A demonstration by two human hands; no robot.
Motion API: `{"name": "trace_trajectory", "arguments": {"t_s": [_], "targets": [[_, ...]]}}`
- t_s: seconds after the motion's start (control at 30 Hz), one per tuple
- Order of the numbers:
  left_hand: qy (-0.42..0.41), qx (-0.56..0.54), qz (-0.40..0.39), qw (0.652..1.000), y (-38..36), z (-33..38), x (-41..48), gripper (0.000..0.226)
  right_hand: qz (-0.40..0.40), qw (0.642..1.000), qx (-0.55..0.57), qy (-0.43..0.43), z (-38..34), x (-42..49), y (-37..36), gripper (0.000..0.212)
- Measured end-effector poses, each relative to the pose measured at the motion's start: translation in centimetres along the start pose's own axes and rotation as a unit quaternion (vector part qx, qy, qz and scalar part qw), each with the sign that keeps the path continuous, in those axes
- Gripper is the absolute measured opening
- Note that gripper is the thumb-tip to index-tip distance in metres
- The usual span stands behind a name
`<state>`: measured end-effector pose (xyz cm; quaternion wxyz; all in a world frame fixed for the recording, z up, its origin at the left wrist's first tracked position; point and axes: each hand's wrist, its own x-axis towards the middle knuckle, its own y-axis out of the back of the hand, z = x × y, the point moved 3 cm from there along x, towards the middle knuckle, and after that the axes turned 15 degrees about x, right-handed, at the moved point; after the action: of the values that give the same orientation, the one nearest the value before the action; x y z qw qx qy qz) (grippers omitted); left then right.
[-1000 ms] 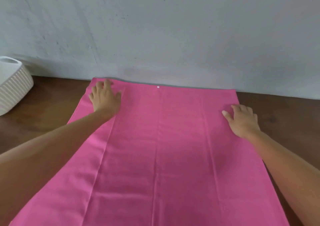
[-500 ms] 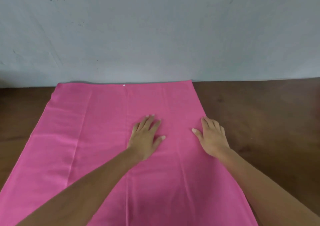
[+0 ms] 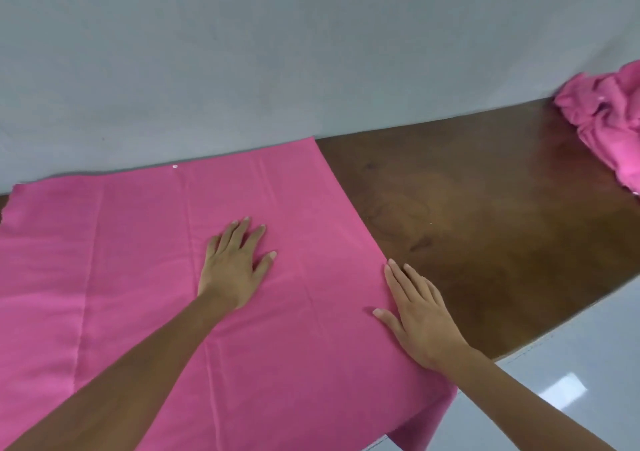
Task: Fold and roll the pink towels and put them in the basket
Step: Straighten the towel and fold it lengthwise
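A large pink towel (image 3: 138,277) lies spread flat on a dark brown wooden tabletop (image 3: 485,225), covering its left and middle parts. The cloth is a plain, even, bright pink, smooth and thin-looking. Several straight crease lines run across it from the far edge toward the person. Its far edge lies against a pale grey wall (image 3: 277,52). Close to that edge sits a tiny white dot (image 3: 175,166), too small to tell what it is. The towel's near right corner hangs over the front of the tabletop.

The person's left hand (image 3: 235,267) rests palm down near the middle of the towel, fingers straight and slightly fanned, thumb out to the side. The right hand (image 3: 422,319) also lies flat, palm down, along the towel's right edge. Its fingers are straight and close together, the thumb is on the cloth and the outer fingers are over bare wood. Neither hand grips anything.

Right of the towel the wood is bare and glossy. At the far right, well apart from the spread towel, a crumpled heap of pink towels (image 3: 606,121) sits against the wall. Below the tabletop's right edge, a pale shiny floor (image 3: 571,364) shows.
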<state>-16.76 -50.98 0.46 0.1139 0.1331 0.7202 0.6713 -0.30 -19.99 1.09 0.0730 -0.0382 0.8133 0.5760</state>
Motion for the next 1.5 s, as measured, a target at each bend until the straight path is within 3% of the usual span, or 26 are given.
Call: {"name": "trace_trajectory", "arguments": {"t_s": [0.33,0.6,0.77,0.93,1.1,1.3,1.5], "targets": [[-0.006,0.026,-0.002,1.000,-0.1,0.0,0.1,0.071,-0.015,1.000,-0.013,-0.002,2.8,-7.8,-0.1,0.075],[-0.022,0.029,0.014,0.999,0.2,1.1,0.2,0.060,0.057,0.996,0.067,-0.034,4.9,-10.3,-1.4,0.068],[-0.129,-0.035,0.051,0.990,1.9,7.4,-2.6,0.061,0.157,0.974,0.141,-0.088,6.6,-11.6,-1.4,0.060],[-0.249,-0.093,0.054,0.963,3.3,16.3,-7.6,0.066,0.285,0.927,0.207,-0.127,6.3,-14.0,-0.7,0.026],[-0.320,-0.083,0.025,0.944,3.5,21.9,-11.7,0.076,0.248,0.913,0.287,-0.151,4.8,-14.8,-1.1,0.030],[-0.320,-0.016,0.030,0.947,1.6,22.8,-12.8,0.078,0.231,0.891,0.336,-0.201,4.0,-14.3,-1.3,0.010],[-0.313,-0.010,0.040,0.949,1.6,22.8,-13.0,0.076,0.215,0.869,0.397,-0.203,3.1,-14.1,-0.6,0.016]]}}
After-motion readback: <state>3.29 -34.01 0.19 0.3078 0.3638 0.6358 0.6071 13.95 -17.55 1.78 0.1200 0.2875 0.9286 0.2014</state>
